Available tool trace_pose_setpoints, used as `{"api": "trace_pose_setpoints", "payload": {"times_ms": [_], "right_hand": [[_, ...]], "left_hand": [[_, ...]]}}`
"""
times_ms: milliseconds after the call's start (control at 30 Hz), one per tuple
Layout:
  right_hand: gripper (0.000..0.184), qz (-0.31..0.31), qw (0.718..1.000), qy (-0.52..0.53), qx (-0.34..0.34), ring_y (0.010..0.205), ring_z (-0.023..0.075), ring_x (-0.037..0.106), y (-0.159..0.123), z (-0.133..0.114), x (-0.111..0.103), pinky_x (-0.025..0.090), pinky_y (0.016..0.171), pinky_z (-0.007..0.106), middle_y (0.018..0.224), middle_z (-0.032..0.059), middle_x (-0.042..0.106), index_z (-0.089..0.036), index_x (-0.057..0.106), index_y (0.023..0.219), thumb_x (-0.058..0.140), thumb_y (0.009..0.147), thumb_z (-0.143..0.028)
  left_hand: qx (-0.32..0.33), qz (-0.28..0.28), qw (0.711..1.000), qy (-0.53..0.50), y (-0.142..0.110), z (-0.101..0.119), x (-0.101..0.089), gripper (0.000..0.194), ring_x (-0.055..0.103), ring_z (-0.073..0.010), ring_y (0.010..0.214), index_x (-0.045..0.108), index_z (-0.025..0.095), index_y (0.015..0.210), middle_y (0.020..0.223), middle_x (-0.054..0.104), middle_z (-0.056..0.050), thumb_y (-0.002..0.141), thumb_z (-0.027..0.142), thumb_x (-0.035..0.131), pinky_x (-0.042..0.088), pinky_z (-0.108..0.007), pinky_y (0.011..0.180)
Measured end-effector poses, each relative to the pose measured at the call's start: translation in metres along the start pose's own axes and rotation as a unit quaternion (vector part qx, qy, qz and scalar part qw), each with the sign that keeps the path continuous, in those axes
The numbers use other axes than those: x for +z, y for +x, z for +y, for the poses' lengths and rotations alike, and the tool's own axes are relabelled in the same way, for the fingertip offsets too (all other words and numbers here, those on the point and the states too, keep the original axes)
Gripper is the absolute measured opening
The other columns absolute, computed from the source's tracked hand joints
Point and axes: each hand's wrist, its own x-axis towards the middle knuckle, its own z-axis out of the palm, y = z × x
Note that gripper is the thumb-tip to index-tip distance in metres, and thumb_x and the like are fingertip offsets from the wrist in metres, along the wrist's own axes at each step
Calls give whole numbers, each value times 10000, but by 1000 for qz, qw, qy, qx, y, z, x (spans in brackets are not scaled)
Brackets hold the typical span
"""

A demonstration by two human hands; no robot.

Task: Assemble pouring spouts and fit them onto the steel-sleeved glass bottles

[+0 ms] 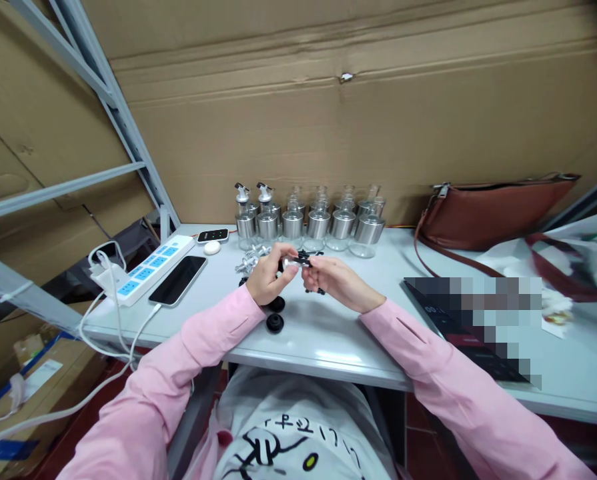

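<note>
My left hand (268, 277) is closed, its thumb and fingers pinching a silver bottle pourer (292, 263). From the right, my right hand (335, 281) pinches a small black cap piece (306, 257) against the pourer's end; whether the two are joined I cannot tell. Below my right fingers lie more small black pieces (320, 291). A pile of silver pourer parts (251, 259) sits just behind my left hand, partly covered by it. Round black stoppers (275, 323) lie in front of that hand.
Glass bottles with steel sleeves (319, 223) stand in rows at the back; two at left carry pourers (264, 195). A power strip (155, 270), a phone (178, 281) and a white disc (211, 248) are left. A brown bag (493, 213) and dark flat item (458, 327) are right.
</note>
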Motion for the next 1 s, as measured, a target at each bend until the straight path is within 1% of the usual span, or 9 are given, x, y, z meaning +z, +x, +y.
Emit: {"api": "trace_pose_setpoints", "payload": {"times_ms": [133, 300, 367, 467, 533, 600, 733, 800, 1000], "right_hand": [[244, 57, 997, -12, -53, 596, 92, 490, 3, 1, -4, 394, 599, 253, 645, -25, 559, -180, 636, 791, 700, 715, -403], [287, 75, 989, -105, -73, 680, 115, 542, 4, 3, -3, 412, 664, 276, 804, 6, 648, -193, 662, 852, 782, 615, -300], [284, 101, 985, -113, -82, 637, 116, 528, 4, 3, -3, 398, 637, 275, 729, -1, 644, -189, 660, 824, 775, 615, -343], [281, 173, 970, -122, -119, 535, 97, 449, 5, 2, -7, 341, 572, 260, 537, -44, 536, -182, 611, 684, 746, 640, -425], [329, 218, 957, -128, -143, 503, 89, 400, 6, 0, -12, 303, 547, 256, 476, -60, 460, -182, 558, 615, 721, 666, -464], [360, 248, 947, -131, -157, 493, 87, 368, 6, -2, -17, 282, 537, 258, 468, -63, 429, -184, 529, 595, 702, 686, -486], [352, 261, 941, -142, -162, 498, 93, 359, 6, -4, -21, 275, 538, 266, 493, -56, 433, -189, 532, 620, 675, 720, -494], [331, 258, 942, -144, -161, 497, 96, 361, 6, -4, -20, 277, 539, 268, 497, -56, 437, -190, 550, 650, 674, 726, -487], [344, 274, 934, -141, -179, 492, 96, 360, 6, -6, -19, 284, 535, 269, 495, -58, 427, -193, 528, 645, 666, 732, -496]], "left_hand": [[53, 12, 997, 50, 6, -2, 0, 129, 515, -94, 678, 461, 183, 895, 879, 569, -29, 886, 307, 495, 414, -206, 586], [74, -24, 995, 58, 8, -3, 3, 181, 525, -117, 763, 481, 180, 876, 980, 525, -62, 853, 337, 567, 444, -225, 618], [59, -45, 996, 41, 7, -1, 1, 234, 542, -137, 810, 474, 185, 939, 983, 525, -63, 840, 367, 583, 456, -245, 651], [-2, -51, 998, 31, 14, -1, -6, 295, 567, -146, 842, 439, 188, 1062, 1022, 530, -68, 857, 371, 545, 466, -279, 713], [-56, -18, 997, 45, 28, -4, -14, 254, 566, -166, 936, 428, 184, 1081, 1047, 533, -75, 881, 326, 492, 465, -297, 767], [-93, -15, 993, 73, 50, -14, -22, 287, 551, -181, 991, 422, 175, 1086, 1121, 520, -93, 837, 262, 537, 474, -285, 747], [-109, -45, 974, 194, 96, -40, -30, 290, 564, -150, 897, 458, 151, 1079, 1137, 538, -88, 800, 127, 530, 460, -329, 865], [-125, -61, 958, 250, 111, -49, -28, 249, 574, -158, 876, 474, 135, 1068, 1107, 554, -94, 823, 144, 518, 450, -349, 894], [-161, -88, 932, 312, 119, -52, -11, 297, 586, -244, 1004, 455, 153, 1132, 1153, 537, -133, 855, 228, 531, 449, -391, 889]]}}
